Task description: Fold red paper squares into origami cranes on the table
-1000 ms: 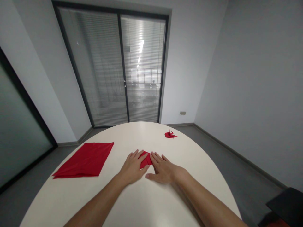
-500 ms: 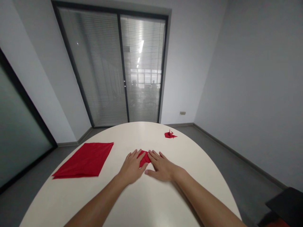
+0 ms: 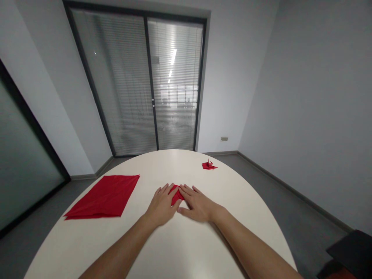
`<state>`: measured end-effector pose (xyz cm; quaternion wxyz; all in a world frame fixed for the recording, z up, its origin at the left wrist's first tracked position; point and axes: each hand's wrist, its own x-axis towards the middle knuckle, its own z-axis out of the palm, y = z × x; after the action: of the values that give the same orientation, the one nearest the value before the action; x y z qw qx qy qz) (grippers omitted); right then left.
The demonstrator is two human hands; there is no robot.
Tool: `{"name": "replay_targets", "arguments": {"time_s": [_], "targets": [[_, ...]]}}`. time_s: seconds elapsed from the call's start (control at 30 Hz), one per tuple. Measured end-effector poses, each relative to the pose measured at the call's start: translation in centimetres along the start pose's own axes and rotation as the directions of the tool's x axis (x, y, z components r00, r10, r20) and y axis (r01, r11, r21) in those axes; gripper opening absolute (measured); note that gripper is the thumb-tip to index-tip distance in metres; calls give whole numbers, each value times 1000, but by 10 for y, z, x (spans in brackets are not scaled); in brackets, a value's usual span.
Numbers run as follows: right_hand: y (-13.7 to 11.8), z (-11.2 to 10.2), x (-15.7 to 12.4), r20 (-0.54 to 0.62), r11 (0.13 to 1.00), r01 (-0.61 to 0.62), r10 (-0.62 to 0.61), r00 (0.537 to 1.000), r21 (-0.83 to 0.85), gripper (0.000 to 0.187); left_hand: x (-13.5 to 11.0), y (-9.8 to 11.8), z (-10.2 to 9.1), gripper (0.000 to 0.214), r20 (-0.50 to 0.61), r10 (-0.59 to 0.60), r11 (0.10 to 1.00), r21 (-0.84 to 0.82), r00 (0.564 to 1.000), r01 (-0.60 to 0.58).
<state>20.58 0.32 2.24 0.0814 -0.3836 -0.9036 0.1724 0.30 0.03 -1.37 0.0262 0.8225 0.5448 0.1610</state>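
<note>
A small folded piece of red paper [image 3: 176, 197] lies flat on the white table between my two hands, partly covered by both. My left hand [image 3: 163, 204] rests over its left side, palm down with the fingers stretched out. From the right, my right hand [image 3: 197, 203] lies on the paper's right part, fingers extended and thumb pointing left. The thumbs are close together at the paper's near edge. How the paper is folded under the fingers is hidden.
On the left of the round white table [image 3: 180, 248] lies a stack of red paper sheets [image 3: 106, 197]. A folded red paper crane [image 3: 208, 165] stands near the far right edge. At the lower right is a dark chair [image 3: 351, 248].
My right hand has slid slightly left over the paper, covering more of it. My left hand stays in place.
</note>
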Motion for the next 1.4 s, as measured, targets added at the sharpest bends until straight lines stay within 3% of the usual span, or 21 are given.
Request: {"name": "replay_targets", "arguments": {"time_s": [0.23, 0.47, 0.63, 0.77, 1.4], "targets": [[4, -2, 0, -34, 998, 31, -32, 999, -51, 79, 0, 0, 1, 51, -20, 8, 1000, 7, 1000, -8], [1, -6, -1, -153, 994, 42, -57, 987, -99, 51, -1, -1, 1, 51, -18, 8, 1000, 2, 1000, -8], [2, -1, -1, -128, 992, -23, 8, 992, -122, 68, -1, -2, 2, 52, -14, 13, 1000, 12, 1000, -12], [6, 3, 1, -105, 995, 0, -11, 994, -98, 73, -1, -3, 3, 51, -36, 26, 1000, 16, 999, -26], [11, 5, 5, -239, 994, 90, -102, 966, -61, 45, 0, 7, -12, 38, -119, 110, 991, -56, 987, -118]]}}
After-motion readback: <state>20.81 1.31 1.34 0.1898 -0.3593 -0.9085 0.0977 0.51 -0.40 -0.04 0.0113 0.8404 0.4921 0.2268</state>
